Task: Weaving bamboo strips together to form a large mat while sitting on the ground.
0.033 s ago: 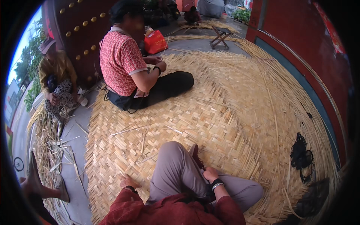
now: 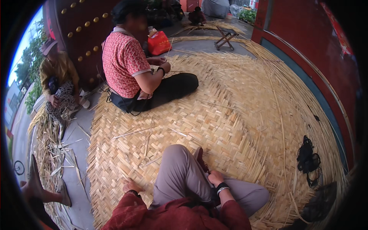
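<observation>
I sit on a large woven straw-coloured mat [image 2: 184,128] with my legs folded. My left hand [image 2: 132,186] rests on the mat beside my raised knee, its fingers stretched out and nothing held. Over my other leg lies my right hand [image 2: 216,178], its fingers curled in close to the dark red shoe [image 2: 200,161]; what they hold, if anything, is hidden. Ahead of my knee, a few loose pale strips [image 2: 134,132] lie across the weave.
A person in a red patterned shirt [image 2: 124,63] sits on the mat ahead, hands together. Another sits at the left beside loose straw [image 2: 44,149]. Black cord [image 2: 308,161] lies at right, near long reed strips [image 2: 318,111]. Farther back are a folding stool [image 2: 226,38] and red bag [image 2: 158,43].
</observation>
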A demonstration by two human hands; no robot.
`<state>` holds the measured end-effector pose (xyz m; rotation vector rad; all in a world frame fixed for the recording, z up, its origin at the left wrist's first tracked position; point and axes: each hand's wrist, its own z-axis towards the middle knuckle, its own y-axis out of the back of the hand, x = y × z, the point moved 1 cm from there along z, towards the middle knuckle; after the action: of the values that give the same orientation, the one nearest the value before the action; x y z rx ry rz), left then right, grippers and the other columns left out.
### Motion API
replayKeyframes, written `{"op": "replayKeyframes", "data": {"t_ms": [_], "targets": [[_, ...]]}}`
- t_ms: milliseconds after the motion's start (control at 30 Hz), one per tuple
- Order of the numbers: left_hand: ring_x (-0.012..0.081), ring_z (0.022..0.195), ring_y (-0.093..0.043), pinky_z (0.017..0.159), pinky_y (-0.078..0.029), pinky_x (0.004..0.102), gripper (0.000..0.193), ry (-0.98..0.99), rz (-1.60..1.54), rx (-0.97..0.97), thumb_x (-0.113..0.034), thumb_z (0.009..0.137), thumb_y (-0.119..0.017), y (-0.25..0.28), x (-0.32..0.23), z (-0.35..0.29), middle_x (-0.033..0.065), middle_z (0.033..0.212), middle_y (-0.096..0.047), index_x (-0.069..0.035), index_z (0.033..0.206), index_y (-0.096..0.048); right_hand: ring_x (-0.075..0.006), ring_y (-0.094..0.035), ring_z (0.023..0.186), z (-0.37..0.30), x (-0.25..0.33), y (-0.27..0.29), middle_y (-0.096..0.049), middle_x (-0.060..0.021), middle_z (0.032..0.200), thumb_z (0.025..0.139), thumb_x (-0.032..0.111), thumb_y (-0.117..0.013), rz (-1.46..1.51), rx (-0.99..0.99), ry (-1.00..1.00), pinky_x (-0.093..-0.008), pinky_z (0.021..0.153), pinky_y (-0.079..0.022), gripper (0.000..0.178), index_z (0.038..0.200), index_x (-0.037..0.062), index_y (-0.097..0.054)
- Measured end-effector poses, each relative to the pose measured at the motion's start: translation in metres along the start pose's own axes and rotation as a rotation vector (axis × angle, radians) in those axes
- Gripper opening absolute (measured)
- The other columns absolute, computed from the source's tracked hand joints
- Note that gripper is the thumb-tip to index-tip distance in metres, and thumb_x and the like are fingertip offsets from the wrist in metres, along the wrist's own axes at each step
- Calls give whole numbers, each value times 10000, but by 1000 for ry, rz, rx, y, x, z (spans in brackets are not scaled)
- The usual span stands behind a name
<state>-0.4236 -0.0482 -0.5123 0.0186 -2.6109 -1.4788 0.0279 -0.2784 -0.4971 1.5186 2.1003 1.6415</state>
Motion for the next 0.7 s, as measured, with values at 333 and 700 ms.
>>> {"op": "replayKeyframes", "data": {"t_ms": [333,700], "targets": [[420,1487,-358,1096,-448,494,1414,-14,-5,-40,-552,478,-987,8,-2,-13,346,1607,-261,-17,1558,-250,-469,-660,1072,-8,-1,-5,-712,-273,1078,798,152,-543,-26,-130,25,-541,917,-518,353,1072,41,-735],[428,1497,-335,1111,-435,487,1444,-20,-19,-80,-566,440,-1001,-7,6,-1,351,1611,-248,-11,1556,-270,-482,-660,1051,-11,1,-5,-709,-286,1039,766,132,-544,-34,-135,76,-546,897,-519,334,1018,24,-734]]}}
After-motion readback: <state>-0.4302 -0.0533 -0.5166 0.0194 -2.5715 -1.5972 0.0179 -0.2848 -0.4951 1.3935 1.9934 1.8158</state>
